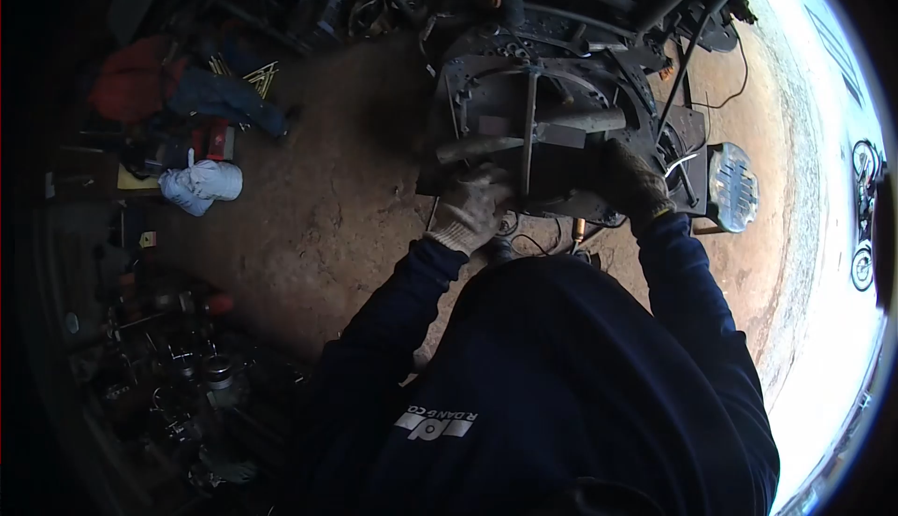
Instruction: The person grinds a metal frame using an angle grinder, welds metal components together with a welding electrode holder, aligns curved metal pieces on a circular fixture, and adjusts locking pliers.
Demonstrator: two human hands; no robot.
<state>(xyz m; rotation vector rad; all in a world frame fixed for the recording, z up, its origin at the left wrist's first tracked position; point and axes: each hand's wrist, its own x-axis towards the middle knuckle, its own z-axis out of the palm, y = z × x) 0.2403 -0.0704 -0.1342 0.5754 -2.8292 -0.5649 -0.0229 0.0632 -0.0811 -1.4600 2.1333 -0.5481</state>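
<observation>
My left hand (470,203), in a pale work glove, is at the near left edge of a dark steel worktable (599,205). Its fingers curl inward, and whatever they grip is lost in shadow. At the near right side is my right hand (640,184), gloved too, its fingers bent and mostly hidden against dark metal. A round metal tube (589,121) lies beyond the right hand, and another tube (479,147) lies just past the left. Between the hands a narrow flat bar (529,132) runs away from me across the table. Behind it bends a curved metal rod (571,73).
A stool with a worn blue seat (733,187) stands right of the table. Cables (538,240) lie beneath the near edge. Another person in a red top (140,78) is at the far left, near a white cloth (201,184). Dark metal parts (217,372) crowd the lower left.
</observation>
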